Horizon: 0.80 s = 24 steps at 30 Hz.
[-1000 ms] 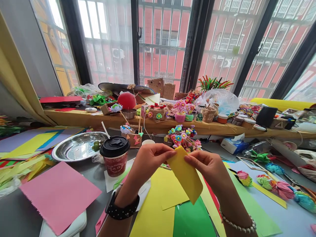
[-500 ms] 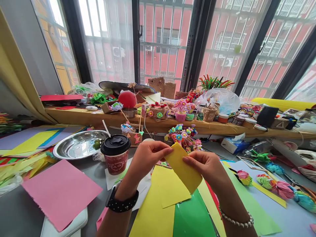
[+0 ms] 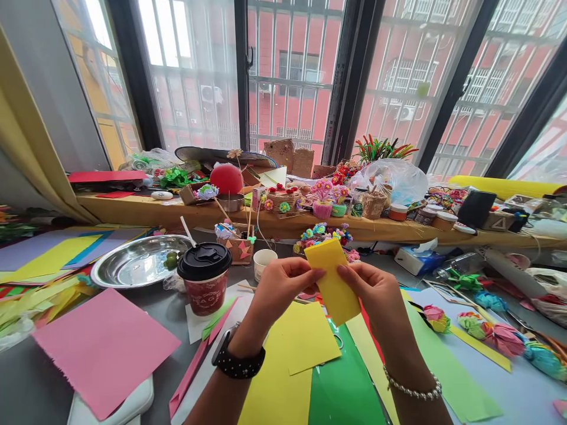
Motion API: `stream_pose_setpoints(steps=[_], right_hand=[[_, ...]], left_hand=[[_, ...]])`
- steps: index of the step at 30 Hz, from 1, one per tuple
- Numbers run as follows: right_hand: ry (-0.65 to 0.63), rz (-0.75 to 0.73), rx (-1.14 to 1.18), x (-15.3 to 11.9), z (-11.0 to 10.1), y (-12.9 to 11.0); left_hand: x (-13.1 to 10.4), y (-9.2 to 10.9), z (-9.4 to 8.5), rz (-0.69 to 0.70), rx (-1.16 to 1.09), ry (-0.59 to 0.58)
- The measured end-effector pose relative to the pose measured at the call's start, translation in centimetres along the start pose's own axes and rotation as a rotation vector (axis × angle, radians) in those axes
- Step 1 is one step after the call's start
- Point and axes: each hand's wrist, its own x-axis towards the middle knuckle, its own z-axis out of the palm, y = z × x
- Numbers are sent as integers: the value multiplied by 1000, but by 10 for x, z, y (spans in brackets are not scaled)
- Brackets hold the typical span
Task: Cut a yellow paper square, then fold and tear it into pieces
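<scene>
Between my two hands I hold up a folded piece of yellow paper [image 3: 335, 286], a narrow rectangle standing nearly upright. My left hand [image 3: 286, 289] pinches its left edge, thumb in front and fingers behind. My right hand [image 3: 372, 290] grips the right edge the same way. Below it lie yellow paper sheets [image 3: 283, 378], one small sheet on top of a larger one. Under these shows a glossy green sheet [image 3: 345, 386]. Part of a scissors' handle loop [image 3: 338, 341] peeks out beside the small yellow sheet.
To the left stand a lidded paper cup [image 3: 204, 283] with a straw and a metal plate [image 3: 106, 274] holding green fruit. A pink sheet [image 3: 108, 348] lies nearer me. Paper flowers [image 3: 509, 339] rest at the right. Crafts crowd the windowsill [image 3: 186, 213] behind.
The folded yellow paper has turned from a slanted position to nearly upright. Both hands have shifted with it, and a white cup behind my left hand shows more now.
</scene>
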Motion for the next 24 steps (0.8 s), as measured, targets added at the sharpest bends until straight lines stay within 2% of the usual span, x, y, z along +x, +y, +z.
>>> stream_pose_setpoints(steps=[7, 15, 20, 24], right_hand=[[-37, 6, -42, 3, 0, 4], [-49, -34, -65, 2, -1, 4], [-146, -5, -90, 5, -7, 2], [-109, -19, -106, 7, -7, 5]], left_hand=[[4, -2, -8, 46, 7, 98], [2, -2, -2, -1, 25, 7], [4, -3, -8, 33, 42, 80], [7, -5, -8, 54, 51, 111]])
